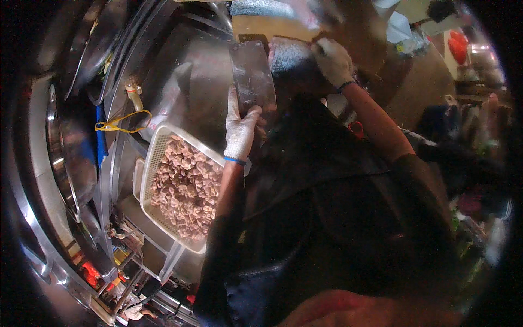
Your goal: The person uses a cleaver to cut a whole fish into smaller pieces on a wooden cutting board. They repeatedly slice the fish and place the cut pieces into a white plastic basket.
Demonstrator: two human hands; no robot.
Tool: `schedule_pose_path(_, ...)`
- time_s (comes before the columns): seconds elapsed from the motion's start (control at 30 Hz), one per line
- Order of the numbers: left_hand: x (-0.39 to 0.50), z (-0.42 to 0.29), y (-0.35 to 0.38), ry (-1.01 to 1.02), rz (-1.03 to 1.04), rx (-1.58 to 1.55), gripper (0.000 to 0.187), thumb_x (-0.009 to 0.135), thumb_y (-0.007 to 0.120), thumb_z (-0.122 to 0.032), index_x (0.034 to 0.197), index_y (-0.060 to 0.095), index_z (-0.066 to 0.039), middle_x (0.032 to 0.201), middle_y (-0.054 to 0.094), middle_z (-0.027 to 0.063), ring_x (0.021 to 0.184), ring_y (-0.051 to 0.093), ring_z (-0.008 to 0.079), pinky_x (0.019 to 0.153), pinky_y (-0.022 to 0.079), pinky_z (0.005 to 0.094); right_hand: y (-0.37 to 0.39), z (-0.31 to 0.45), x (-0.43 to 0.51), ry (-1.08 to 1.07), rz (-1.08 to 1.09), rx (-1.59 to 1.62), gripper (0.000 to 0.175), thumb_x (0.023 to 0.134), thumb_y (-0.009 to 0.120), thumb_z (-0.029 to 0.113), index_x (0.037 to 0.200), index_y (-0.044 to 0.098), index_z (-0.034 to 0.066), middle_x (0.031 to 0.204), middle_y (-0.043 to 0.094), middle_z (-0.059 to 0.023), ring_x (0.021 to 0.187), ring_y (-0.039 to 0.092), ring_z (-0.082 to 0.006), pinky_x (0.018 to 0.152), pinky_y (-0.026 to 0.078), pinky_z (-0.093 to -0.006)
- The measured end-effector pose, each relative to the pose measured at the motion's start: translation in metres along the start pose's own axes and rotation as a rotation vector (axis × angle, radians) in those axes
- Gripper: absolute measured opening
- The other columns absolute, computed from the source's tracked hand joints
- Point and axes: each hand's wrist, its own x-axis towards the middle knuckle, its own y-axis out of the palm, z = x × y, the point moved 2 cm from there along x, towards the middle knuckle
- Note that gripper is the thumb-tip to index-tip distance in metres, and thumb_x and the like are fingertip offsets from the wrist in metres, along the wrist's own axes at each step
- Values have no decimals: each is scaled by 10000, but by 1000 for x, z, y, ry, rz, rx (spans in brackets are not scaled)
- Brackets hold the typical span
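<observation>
My left hand [242, 128], in a white knit glove with a blue band at the wrist, is closed around the handle end of a broad metal cleaver [254, 75]. The blade points away from me, towards a tan cutting board [261, 27]. My right hand [333, 59], also gloved, lies at the right end of a piece of silver-skinned fish [291, 55] near the board; its fingertips are blurred and whether they grip the fish cannot be told. Another silvery fish piece [261, 7] lies on the board's far side.
A white perforated plastic basket [148, 180] full of pinkish-brown meat pieces [186, 184] stands left of my left forearm on a steel surface. A yellow band [122, 122] hangs near a small bottle [133, 94]. Clear plastic [412, 45] lies at the upper right.
</observation>
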Motion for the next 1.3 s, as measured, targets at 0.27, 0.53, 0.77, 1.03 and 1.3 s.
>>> schedule_pose_path(0.27,4,-6,4,-35,32,317,919,949,632,-75,1674,76,-181,859,666,70,594,564,120,511,494,292,10,-13,3,-55,-42,-32,184,898,668,244,916,694,63,917,702,-180,896,667,-412,792,534,-494)
schedule_pose_path(0.53,30,6,-9,196,64,459,901,965,633,-122,1669,75,-176,885,691,112,583,591,157,534,525,329,8,-9,12,-84,77,-71,178,887,670,236,927,691,63,935,700,-169,915,673,-386,806,534,-495)
schedule_pose_path(0.77,15,-31,12,-43,33,489,899,960,617,-152,1670,67,-183,997,709,161,651,650,190,617,560,363,1,-7,18,-61,99,-77,179,915,669,254,927,686,76,941,699,-154,922,671,-380,813,536,-501)
schedule_pose_path(1.03,57,-35,-12,179,174,595,915,945,655,-122,1664,91,-144,1069,704,165,712,667,194,648,575,353,7,-9,22,-120,157,-66,197,915,672,265,923,684,68,934,695,-155,904,674,-386,799,539,-510)
schedule_pose_path(1.3,127,-43,22,369,313,558,940,922,697,-90,1660,115,-127,1045,696,131,665,636,161,557,541,327,5,-8,19,-156,168,-83,212,918,653,274,931,688,66,950,694,-169,907,672,-392,809,537,-512)
